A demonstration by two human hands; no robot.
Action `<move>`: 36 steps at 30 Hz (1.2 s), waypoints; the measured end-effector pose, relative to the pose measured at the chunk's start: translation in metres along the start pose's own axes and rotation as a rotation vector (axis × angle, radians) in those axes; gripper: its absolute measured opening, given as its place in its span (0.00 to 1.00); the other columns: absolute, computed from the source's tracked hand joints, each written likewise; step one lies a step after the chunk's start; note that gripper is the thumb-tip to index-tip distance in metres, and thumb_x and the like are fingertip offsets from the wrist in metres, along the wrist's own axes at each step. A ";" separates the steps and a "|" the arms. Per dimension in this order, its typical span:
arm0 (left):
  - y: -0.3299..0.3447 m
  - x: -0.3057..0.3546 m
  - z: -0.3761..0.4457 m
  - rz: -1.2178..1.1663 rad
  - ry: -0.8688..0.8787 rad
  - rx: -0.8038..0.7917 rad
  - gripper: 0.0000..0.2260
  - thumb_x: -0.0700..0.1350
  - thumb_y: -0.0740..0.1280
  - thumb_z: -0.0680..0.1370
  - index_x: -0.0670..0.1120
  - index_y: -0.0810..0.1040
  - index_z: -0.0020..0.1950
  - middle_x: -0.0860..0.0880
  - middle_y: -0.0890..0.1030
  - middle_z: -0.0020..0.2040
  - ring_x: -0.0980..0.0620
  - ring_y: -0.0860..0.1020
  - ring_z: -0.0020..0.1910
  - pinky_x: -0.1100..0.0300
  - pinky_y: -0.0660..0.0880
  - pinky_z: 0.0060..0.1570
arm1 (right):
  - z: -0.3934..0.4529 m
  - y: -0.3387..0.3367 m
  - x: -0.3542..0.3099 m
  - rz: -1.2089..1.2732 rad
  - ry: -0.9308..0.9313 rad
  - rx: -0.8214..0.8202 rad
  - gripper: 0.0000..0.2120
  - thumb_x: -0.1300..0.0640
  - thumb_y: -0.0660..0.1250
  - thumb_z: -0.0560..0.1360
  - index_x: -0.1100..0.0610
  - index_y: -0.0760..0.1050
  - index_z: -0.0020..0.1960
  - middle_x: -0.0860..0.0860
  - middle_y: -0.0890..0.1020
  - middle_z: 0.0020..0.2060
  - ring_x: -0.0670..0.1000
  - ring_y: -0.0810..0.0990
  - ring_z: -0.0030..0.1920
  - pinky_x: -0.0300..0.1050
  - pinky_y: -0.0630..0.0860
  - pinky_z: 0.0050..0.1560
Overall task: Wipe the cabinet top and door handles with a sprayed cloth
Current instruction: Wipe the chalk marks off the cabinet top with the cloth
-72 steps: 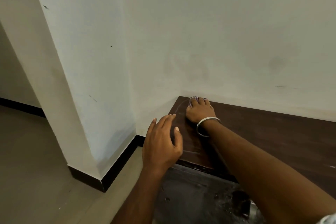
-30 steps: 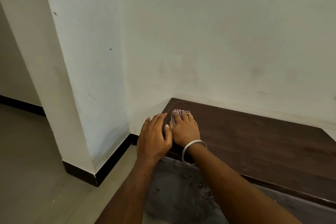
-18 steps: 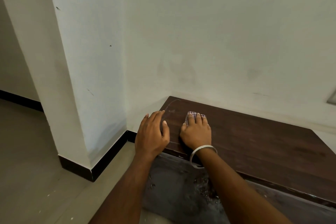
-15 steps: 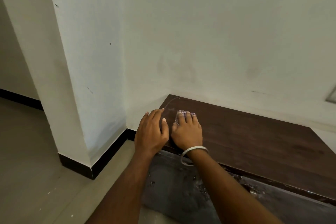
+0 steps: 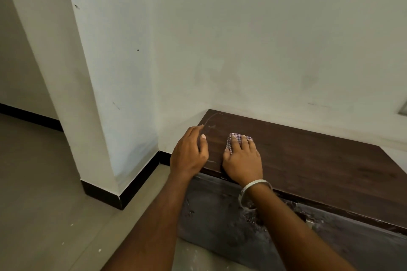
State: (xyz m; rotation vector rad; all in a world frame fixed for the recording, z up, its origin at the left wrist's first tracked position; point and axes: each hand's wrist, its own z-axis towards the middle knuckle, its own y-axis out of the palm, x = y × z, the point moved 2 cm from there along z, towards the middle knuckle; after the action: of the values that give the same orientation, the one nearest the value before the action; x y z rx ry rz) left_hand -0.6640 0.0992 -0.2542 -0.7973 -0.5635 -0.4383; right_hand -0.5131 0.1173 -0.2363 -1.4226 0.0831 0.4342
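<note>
A low cabinet with a dark brown wooden top (image 5: pixel 308 156) stands against the white wall. My right hand (image 5: pixel 243 160), with a silver bangle on the wrist, presses a small checked cloth (image 5: pixel 234 138) flat on the top near its left front corner; only the cloth's far edge shows past the fingers. My left hand (image 5: pixel 189 154) rests with relaxed fingers on the top's left edge, a short gap from the right hand. The cabinet's grey front (image 5: pixel 231 222) is scuffed and speckled white. No door handle can be made out.
A white wall pillar (image 5: pixel 99 72) with black skirting juts out left of the cabinet. Beige floor tiles (image 5: pixel 44 204) spread at lower left. Faint wipe streaks mark the top's far left corner (image 5: pixel 212 119). The back wall meets the top's rear edge.
My right hand has slid the cloth back and forth near the left end, from the far corner toward the front edge, and is now slightly right of half a second ago. The left hand stays put.
</note>
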 end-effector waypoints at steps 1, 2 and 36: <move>0.001 -0.001 0.002 -0.023 -0.021 0.005 0.16 0.47 0.56 0.81 0.47 0.72 0.67 0.51 0.76 0.64 0.52 0.75 0.61 0.60 0.72 0.58 | -0.001 0.000 -0.003 0.005 0.016 0.001 0.27 0.47 0.49 0.82 0.52 0.51 0.79 0.54 0.53 0.79 0.56 0.47 0.79 0.53 0.48 0.78; 0.002 -0.002 0.005 -0.051 -0.052 0.010 0.16 0.47 0.56 0.81 0.47 0.72 0.67 0.50 0.75 0.65 0.52 0.75 0.61 0.61 0.71 0.57 | -0.002 0.001 -0.007 0.009 0.026 0.007 0.27 0.47 0.49 0.82 0.52 0.51 0.79 0.54 0.52 0.79 0.56 0.47 0.79 0.53 0.48 0.78; -0.014 -0.025 0.034 -0.617 -0.663 -0.235 0.16 0.52 0.51 0.81 0.49 0.74 0.60 0.46 0.74 0.67 0.46 0.73 0.63 0.48 0.70 0.65 | -0.014 0.018 -0.054 0.046 -0.173 0.001 0.26 0.47 0.50 0.82 0.51 0.53 0.79 0.53 0.54 0.79 0.54 0.49 0.79 0.52 0.49 0.78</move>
State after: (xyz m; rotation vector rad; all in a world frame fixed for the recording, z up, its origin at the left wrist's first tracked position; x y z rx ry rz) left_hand -0.7019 0.1200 -0.2431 -0.9907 -1.4135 -0.8219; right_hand -0.5662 0.0923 -0.2386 -1.3791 -0.0247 0.5933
